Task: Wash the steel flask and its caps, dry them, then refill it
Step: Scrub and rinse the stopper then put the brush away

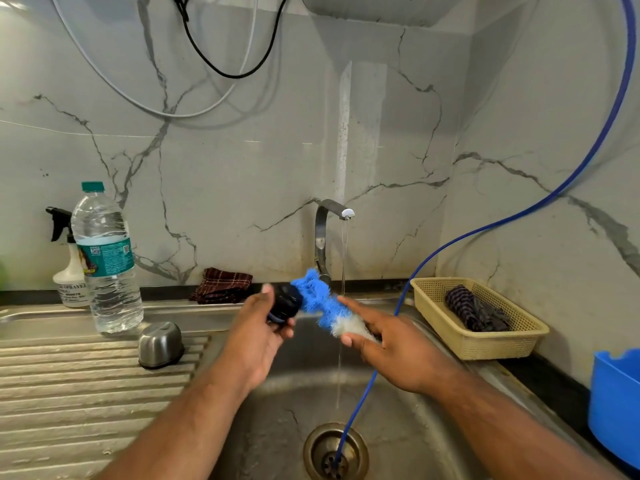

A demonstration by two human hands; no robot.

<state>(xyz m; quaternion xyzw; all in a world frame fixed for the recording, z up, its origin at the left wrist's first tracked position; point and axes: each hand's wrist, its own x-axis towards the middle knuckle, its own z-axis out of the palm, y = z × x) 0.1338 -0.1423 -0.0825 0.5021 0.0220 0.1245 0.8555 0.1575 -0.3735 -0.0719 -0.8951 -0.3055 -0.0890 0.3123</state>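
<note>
Left hand (262, 329) and right hand (393, 344) both grip, forearms converging.

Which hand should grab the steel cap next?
Probably the left hand: the steel cap sits left of it on the drainboard, though it must drop the black cap first; the right hand holds the brush farther away.

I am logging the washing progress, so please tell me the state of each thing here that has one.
tap: running, thin stream
black cap: held by left hand, brush against it
brush: held by right hand
steel cap: rim down on the drainboard
water bottle: upright, cap on
blue hose: end in the drain
basket: holds a striped cloth
</note>
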